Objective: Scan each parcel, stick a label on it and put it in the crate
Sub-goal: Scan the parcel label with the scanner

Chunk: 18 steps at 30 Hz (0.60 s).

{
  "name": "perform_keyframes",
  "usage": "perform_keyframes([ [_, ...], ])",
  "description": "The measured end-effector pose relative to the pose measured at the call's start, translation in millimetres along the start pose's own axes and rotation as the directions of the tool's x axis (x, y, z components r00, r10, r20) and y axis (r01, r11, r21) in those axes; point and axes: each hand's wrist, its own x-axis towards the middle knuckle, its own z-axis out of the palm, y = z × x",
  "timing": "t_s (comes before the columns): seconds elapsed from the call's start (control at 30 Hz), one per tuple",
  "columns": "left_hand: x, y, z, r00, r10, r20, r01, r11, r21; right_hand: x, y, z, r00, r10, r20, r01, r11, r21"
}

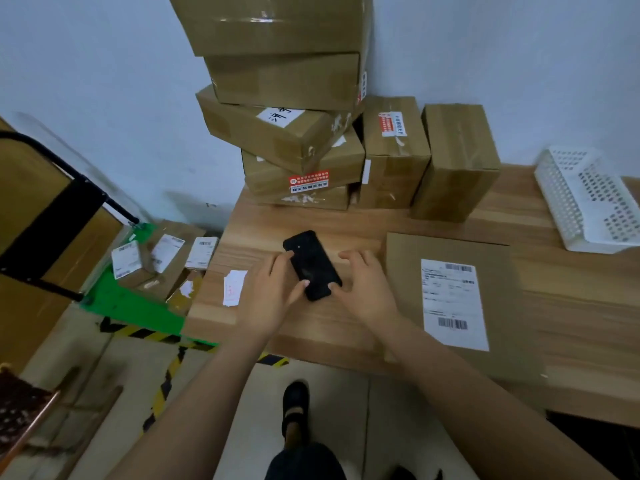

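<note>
A black handheld scanner point(311, 265), shaped like a phone, lies near the middle of the wooden table point(571, 306). My left hand point(273, 296) grips its left side with forefinger and thumb. My right hand point(367, 285) touches its right edge, thumb at the lower corner and fingers spread. To the right lies a flat cardboard parcel point(450, 247) with a white shipping label point(453, 303) stuck on top. A small white label slip point(234, 287) lies by the table's left edge.
A leaning stack of cardboard boxes point(291, 98) and two more boxes point(457, 161) stand at the back against the wall. A white perforated basket point(588, 202) sits at the right. Left of the table, labelled parcels point(162, 258) lie on a green cart point(121, 303).
</note>
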Motion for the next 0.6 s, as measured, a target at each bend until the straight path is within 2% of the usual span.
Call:
perform_keyframes([
  [0.17,31.8,-64.8,13.6,0.994,-0.010,0.109,0.000,0.996,0.085,50.8,-16.8,57.5,0.972,0.207,0.108,-0.196,0.975,-0.105],
  [0.3,43.9,-93.8,24.1,0.983,0.019,0.181,-0.040,0.993,0.110,70.0,-18.6,89.9,0.958,0.278,0.066,-0.257,0.940,-0.226],
  [0.6,59.5,-112.7,30.0,0.965,0.142,0.221,-0.164,0.983,0.084,82.8,-24.3,95.0,0.927,0.374,-0.020,-0.372,0.914,-0.165],
])
